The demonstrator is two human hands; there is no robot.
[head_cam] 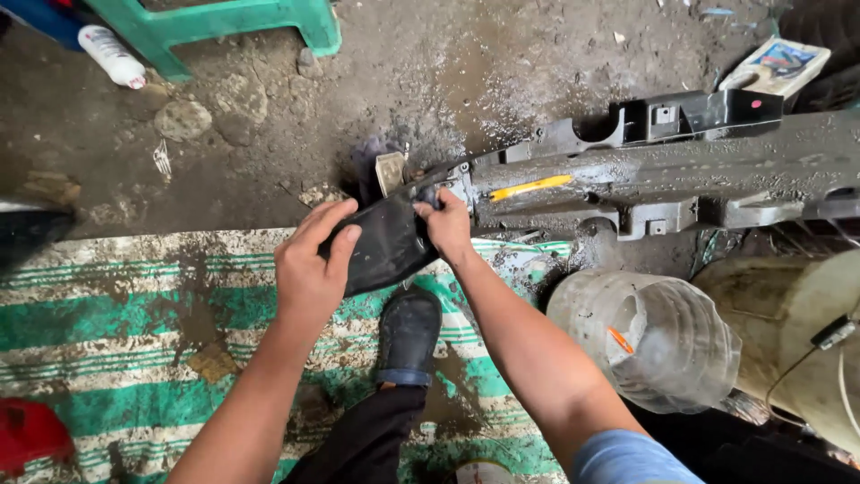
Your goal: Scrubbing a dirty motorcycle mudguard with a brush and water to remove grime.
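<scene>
Gripping: both hands were clamped on the black plastic end piece (385, 244) of a long dirty black car panel (663, 170).
Left hand: left hand (309, 269) lay over the near left edge of the end piece, fingers (340, 251) curled down on it, holding it.
Right hand: right hand (446, 226) held the upper right of the end piece where it met the panel, fingers wrapped tight around the edge.
Thing location: end piece was low over the ground at the mat's far edge, just above the black shoe (408, 333); panel ran off to the right, its far end out of frame.
Panel detail: yellow strip (528, 187) lay on the panel near the right hand; surface was caked with mud.
Mat: green and white striped mat (116, 314), stained, under the foot.
Right side: clear ribbed plastic jug (654, 336) lay on its side near the right forearm.
Far ground: green plastic stool (224, 22) and white bottle (111, 56) sat top left, well apart from the hands.
Corner: red object (31, 432) bottom left, kind unclear.
</scene>
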